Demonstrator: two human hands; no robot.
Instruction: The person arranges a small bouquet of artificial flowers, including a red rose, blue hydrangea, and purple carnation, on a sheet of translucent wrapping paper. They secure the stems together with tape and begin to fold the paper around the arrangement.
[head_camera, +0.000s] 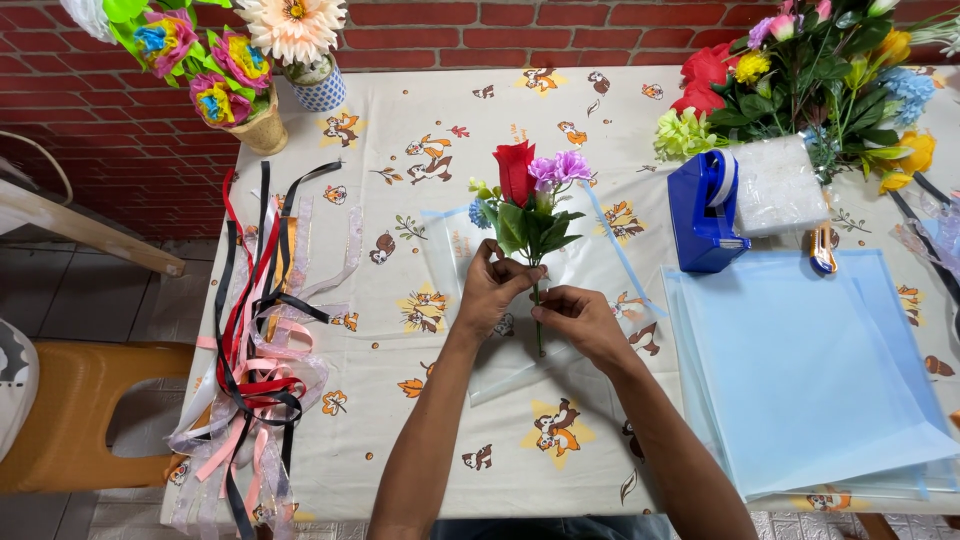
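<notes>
Hands meet over the middle of the desk (400, 440), which is covered by a cream cloth printed with small cartoon squirrels. The left hand (492, 290) has its grip pinched around the stems of a small bunch of artificial flowers (530, 200), just under the leaves, holding the bunch upright in the view with the blooms pointing away from the person. The bunch is made of a red fabric rose, two purple blossoms, a small blue one and dark green leaves. The right hand (580, 320) sits just beside the left, its fingertips pressed together on the thin green stems a little lower down; the stem ends poke out below both hands. Under the bunch lies a clear plastic wrapping sheet with a pale blue edge (600, 240), spread flat on the cloth.

To the right lies a stack of light blue translucent wrapping sheets (800, 370), reaching the near edge of the desk. Beyond it stands a blue tape dispenser (703, 215) with a folded piece of clear bubble-like plastic (775, 185) just beside it, and a small orange-handled cutter (822, 250) lies near the stack's far edge. A large heap of mixed artificial flowers in red, yellow, blue and green (820, 70) fills the far right corner. On the left edge hangs a tangle of ribbons in black, red, pink and clear (255, 330). At the far left corner stand a woven pot of multicoloured paper flowers (215, 75) and a blue patterned pot with a peach daisy (300, 40). A yellow plastic chair (80, 410) stands off the left side.
</notes>
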